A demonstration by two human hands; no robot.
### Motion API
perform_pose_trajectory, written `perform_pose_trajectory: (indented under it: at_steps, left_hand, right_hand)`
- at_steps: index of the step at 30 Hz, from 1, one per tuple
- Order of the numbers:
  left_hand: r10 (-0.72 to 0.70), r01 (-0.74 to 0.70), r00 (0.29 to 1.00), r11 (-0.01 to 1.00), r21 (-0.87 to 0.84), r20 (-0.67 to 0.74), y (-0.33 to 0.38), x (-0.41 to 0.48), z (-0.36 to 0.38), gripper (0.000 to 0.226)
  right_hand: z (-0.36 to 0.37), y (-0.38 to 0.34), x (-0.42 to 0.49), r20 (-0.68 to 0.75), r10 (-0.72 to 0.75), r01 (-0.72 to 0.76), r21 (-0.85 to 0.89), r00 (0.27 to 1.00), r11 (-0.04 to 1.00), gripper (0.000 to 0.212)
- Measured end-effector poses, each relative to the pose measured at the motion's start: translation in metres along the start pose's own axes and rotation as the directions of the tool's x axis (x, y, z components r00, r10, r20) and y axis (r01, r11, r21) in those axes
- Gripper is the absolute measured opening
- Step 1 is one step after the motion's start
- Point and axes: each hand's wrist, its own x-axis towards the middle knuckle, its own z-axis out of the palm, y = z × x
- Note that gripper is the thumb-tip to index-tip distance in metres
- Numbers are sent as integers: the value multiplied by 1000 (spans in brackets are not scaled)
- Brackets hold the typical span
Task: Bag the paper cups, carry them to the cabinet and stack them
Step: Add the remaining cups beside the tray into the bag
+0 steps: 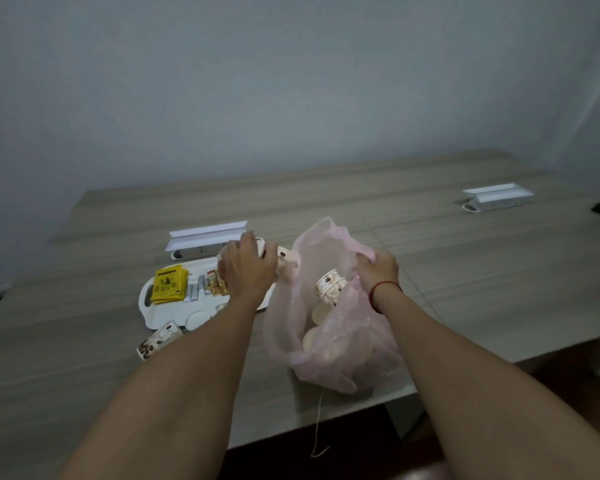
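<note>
Gaping, the crinkled pink bag (pixel 340 344) is pinched at its rim by the right hand (pixel 378 270); beside it a tapered paper cup (pixel 286 265) is gripped by the left hand (pixel 248 270).

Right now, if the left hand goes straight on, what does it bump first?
Probably the pink plastic bag, whose edge lies just past the paper cups the left hand grips. The right hand holds it open. Depth is unclear.
</note>
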Motion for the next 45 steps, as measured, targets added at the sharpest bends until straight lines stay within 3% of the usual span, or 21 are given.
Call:
perform_pose_trajectory:
  at_steps: [5,13,16,19,22,25,28,31,33,38,45]
  left_hand:
    - [-6,7,1000,975,-223,5,34,-33,-2,31]
    - [-125,183,980,873,-452,155,45,-65,36,37]
    - [-107,175,976,904,-389,192,51,-64,40,43]
    - [-29,81,979,962,-260,200,49,-61,41,42]
    - [-17,99,971,936,-338,239,46,-54,41,37]
    - [-5,159,927,911,-381,374,46,-53,41,39]
    - [-3,171,852,947,-273,523,47,-53,48,41]
    - [-35,215,780,953,-215,625,45,-54,45,62]
    - [-42,205,816,954,-221,576,36,-46,41,63]
    - [-62,140,937,969,-206,344,-11,-13,25,38]
    - [-336,343,933,939,-35,129,-106,14,11,19]
  right_hand:
    - [-18,-5,-12,11,-13,13,13,1000,1000,31]
    - [-31,-16,-11,13,-33,33,32,999,999,22]
    - [-34,-15,-7,-8,-28,28,46,1000,999,30]
    - [-35,-14,-3,-29,-18,19,43,999,999,26]
    - [-32,-15,1,-29,-9,10,41,1000,999,20]
    - [-25,-16,4,-19,-13,14,43,1000,999,17]
    - [-17,-20,5,-11,-21,21,44,1000,999,20]
    - [-10,-25,5,4,-15,15,47,1000,999,22]
    - [-4,-27,6,27,-11,10,46,1000,999,19]
    - [30,-21,5,86,-11,10,8,996,1000,25]
    - [99,-5,1,197,-44,68,-118,979,991,27]
